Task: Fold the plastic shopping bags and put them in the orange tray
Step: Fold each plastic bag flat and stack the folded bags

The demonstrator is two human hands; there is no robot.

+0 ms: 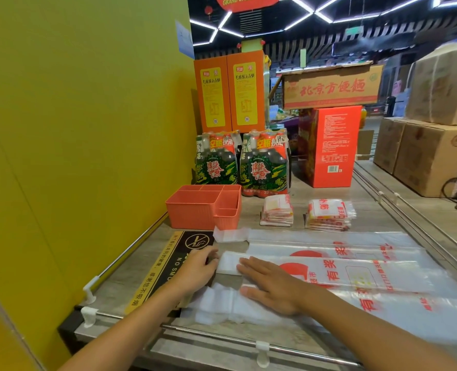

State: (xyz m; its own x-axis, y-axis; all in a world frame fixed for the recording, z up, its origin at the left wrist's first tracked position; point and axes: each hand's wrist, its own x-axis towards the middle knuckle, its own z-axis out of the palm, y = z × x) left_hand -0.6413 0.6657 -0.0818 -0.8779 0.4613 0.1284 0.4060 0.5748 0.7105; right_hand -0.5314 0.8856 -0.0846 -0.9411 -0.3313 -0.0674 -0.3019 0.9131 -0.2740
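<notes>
A clear plastic shopping bag [361, 269] with red print lies flat across the shelf, its white handles pointing left. My right hand [270, 286] presses flat on it, fingers spread, near the handle end. My left hand [198, 267] pinches the end of the middle handle strip [228, 265]. The orange tray [192, 210], with several compartments, stands empty behind the bag at the left. Two stacks of folded bags [276, 211] [329, 214] sit to the right of the tray.
A yellow wall [82, 145] borders the shelf on the left. Bottle packs [240, 162] and orange and red boxes [329, 145] stand behind the tray. A no-smoking sign [168, 263] lies under my left hand. Metal rails [222, 337] edge the shelf front.
</notes>
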